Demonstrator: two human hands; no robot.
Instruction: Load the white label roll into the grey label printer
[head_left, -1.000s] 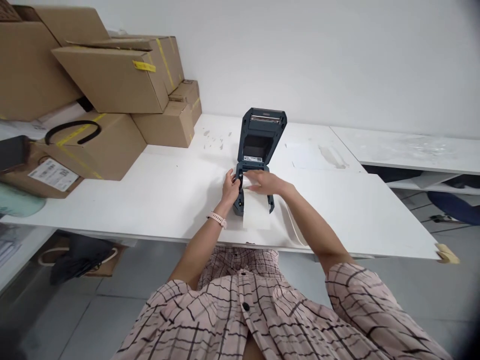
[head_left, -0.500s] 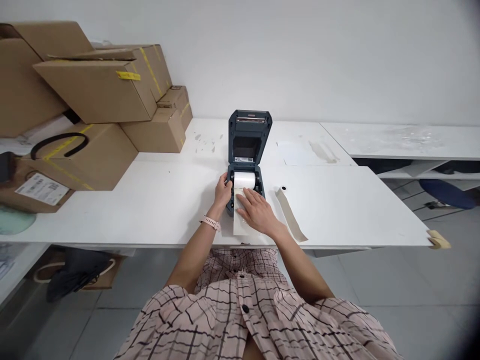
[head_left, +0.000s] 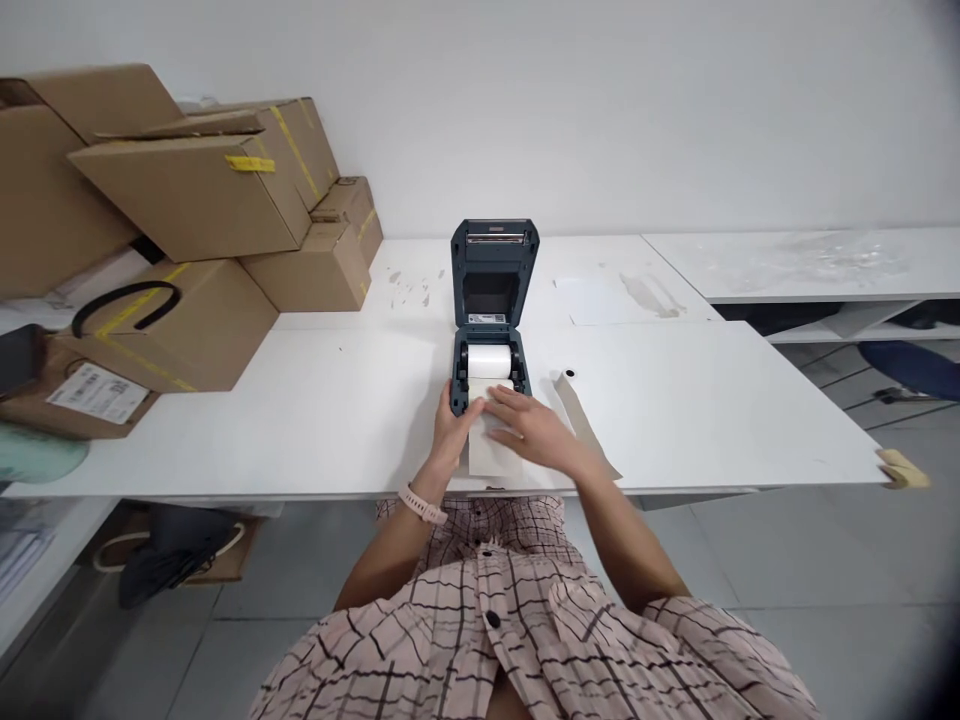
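A dark label printer (head_left: 459, 372) stands on the white table with its lid (head_left: 496, 268) raised. Inside sits a white label roll (head_left: 489, 361), and a pale strip of label paper (head_left: 491, 455) runs from it over the printer's front towards me. My left hand (head_left: 450, 430) grips the printer's front left corner, its thumb reaching onto the strip. Lying flat with fingers spread, my right hand (head_left: 536, 430) rests on the strip near the printer's front edge. To the right lies a small roll core (head_left: 570, 374) with a length of backing paper (head_left: 585, 425) trailing off it.
Cardboard boxes (head_left: 195, 200) with yellow tape are stacked at the left. A white sheet (head_left: 592, 300) lies behind the printer on the right. Clear plastic (head_left: 832, 255) is on the far right surface. A blue stool (head_left: 915, 365) stands beyond the table's right edge.
My left hand has slid from the printer's left side to its front corner, thumb now over the strip. My right hand has shifted slightly towards me and to the right.
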